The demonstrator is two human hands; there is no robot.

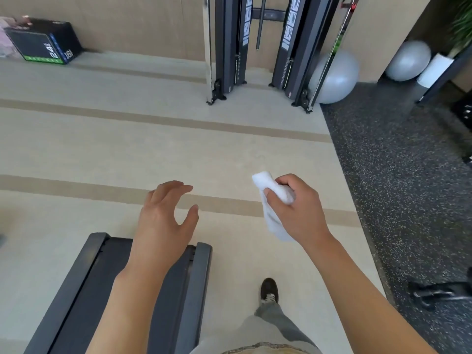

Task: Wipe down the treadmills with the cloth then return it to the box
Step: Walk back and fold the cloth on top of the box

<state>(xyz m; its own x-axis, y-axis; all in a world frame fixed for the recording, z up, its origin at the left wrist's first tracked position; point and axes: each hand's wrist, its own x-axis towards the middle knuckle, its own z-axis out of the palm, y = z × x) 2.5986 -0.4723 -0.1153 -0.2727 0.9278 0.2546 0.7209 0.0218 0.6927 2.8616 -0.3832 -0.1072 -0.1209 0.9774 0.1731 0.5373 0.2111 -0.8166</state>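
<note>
Cloth (274, 200), one, in right hand (296, 210)

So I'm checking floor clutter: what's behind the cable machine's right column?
A grey exercise ball sits behind the cable machine, against the wall. The column hides the ball's left edge and whatever lies behind that.

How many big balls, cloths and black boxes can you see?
Grey balls: 2
White cloth: 1, gripped by the right hand
Black box: 1
Total: 4
</note>
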